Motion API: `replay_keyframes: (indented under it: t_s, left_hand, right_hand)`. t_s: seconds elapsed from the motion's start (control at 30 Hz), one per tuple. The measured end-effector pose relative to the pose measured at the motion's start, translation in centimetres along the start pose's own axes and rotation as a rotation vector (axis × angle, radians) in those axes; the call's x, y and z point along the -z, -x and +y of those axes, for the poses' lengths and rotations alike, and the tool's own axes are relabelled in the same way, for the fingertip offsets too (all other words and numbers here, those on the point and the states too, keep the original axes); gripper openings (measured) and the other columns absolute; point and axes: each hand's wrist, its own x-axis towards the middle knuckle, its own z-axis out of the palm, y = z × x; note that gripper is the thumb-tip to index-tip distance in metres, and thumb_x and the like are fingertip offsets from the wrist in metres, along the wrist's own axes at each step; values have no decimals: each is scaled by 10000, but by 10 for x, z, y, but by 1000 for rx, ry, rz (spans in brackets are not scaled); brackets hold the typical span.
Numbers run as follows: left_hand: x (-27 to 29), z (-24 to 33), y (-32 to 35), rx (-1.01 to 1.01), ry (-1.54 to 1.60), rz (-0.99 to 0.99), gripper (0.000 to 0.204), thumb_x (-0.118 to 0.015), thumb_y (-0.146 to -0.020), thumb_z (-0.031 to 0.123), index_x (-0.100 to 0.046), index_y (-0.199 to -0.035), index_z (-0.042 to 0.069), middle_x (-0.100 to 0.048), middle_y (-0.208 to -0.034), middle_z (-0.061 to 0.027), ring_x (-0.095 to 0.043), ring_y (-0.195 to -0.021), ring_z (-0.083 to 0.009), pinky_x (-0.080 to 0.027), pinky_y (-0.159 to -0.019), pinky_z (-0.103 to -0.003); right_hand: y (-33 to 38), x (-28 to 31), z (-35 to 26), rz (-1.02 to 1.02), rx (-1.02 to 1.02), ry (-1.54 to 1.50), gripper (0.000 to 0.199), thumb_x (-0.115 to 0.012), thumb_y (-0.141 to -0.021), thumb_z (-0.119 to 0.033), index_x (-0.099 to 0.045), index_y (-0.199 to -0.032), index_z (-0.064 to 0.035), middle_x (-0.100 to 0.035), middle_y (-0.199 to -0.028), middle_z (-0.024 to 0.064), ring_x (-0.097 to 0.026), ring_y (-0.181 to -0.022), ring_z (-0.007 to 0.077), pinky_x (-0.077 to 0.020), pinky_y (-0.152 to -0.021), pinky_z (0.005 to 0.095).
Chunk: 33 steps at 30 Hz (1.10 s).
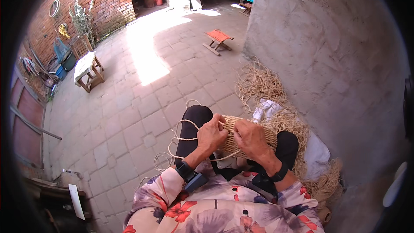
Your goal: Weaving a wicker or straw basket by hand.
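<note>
A woven straw-coloured piece [228, 123] with close ribbed rows lies across my lap, between my knees. At its left edge, my left hand [212, 134] is closed on it, fingers curled inward. Over its middle rests my right hand [251, 139], also closed on the weave, its fingertips mostly hidden beneath the knuckles. A pale twisted cord [186, 139] loops out from the left hand over my left knee. Another stretch of cord runs below the work toward the right hand; its end there is hidden.
Tangled straw cord [261, 84] is heaped along the plastered wall [327, 39] at my right, with white cloth [317, 155] among it. An orange-topped folding stool [219, 35] stands ahead on the paving. Farther left is a cloth-covered small wooden table [86, 67].
</note>
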Motion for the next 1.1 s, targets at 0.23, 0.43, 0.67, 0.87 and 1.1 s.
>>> replay_keyframes:
  t_s: [0.23, 0.43, 0.67, 0.87, 1.1]
  left_hand:
    - [5, 6, 13, -96, -306, -28, 398, -569, -871, 274, -591, -1258, 183, -692, -785, -223, -689, -734, -402, -553, -694, -522]
    - [-12, -16, -3, -4, -17, -196, 484, -546, -903, 269, -533, -1381, 195, -670, -1034, -298, -660, -964, -454, -538, -836, -518]
    - [-23, -30, -18, -2, 252, -117, 544, -637, -820, 197, -561, -1357, 155, -697, -1125, -184, -692, -1007, -331, -527, -901, -388]
    - [-20, -18, -13, 131, 171, -143, 504, -659, -809, 246, -556, -1300, 190, -666, -1183, -212, -633, -1124, -391, -491, -968, -448]
    - [-17, -6, -6, 170, 72, -204, 539, -658, -841, 370, -476, -1326, 222, -660, -1165, -230, -627, -1117, -420, -477, -940, -496]
  right_hand:
    - [1, -28, 2, -40, 16, 34, 102, -637, -809, -139, -576, -795, -59, -642, -726, 144, -653, -678, 350, -498, -593, 477]
    - [0, -22, -3, -73, 40, 98, 90, -620, -829, -130, -580, -791, -58, -641, -686, 164, -659, -654, 363, -489, -585, 489]
    - [-3, -31, 2, -77, 59, 111, 87, -611, -832, -132, -581, -796, -59, -641, -678, 185, -660, -655, 391, -488, -598, 514]
    - [1, -20, -3, -8, 0, 66, 83, -641, -815, -115, -594, -821, -46, -643, -769, 197, -648, -718, 391, -489, -639, 511]
    - [7, -26, 6, -69, -20, 73, 122, -673, -772, -117, -596, -817, -33, -643, -733, 179, -666, -737, 392, -512, -654, 500]
